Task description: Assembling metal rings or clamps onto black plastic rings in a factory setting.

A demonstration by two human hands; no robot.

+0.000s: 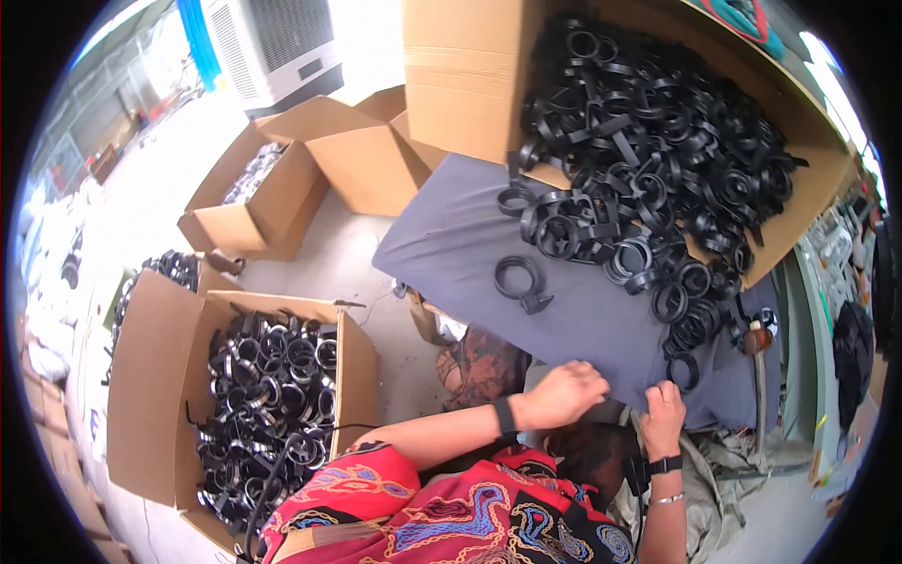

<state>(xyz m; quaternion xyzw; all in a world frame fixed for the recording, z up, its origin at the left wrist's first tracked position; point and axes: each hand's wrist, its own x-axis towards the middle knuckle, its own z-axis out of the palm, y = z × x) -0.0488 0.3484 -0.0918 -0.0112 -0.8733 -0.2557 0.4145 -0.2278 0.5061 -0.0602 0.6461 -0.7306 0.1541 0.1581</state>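
My left hand point(567, 393) is closed, its fingers curled together at the near edge of the grey cloth-covered table point(592, 315). Whatever it may hold is hidden. My right hand point(664, 412) is at the same edge, further right, fingers bent in and back of the hand up. Just beyond its fingertips lies a black plastic ring point(683, 371), and I cannot make out a grip on it. A stack of black rings point(695, 324) sits past that. One black ring clamp with a tab point(517, 277) lies apart on the cloth, left of the pile.
A large tipped cardboard box point(460, 80) spills a heap of black ring clamps point(648, 141) onto the table. At lower left, an open carton point(155, 395) holds ring parts with silvery rims. A hammer-like tool point(756, 343) is at the table's right edge. An air cooler point(272, 47) stands behind.
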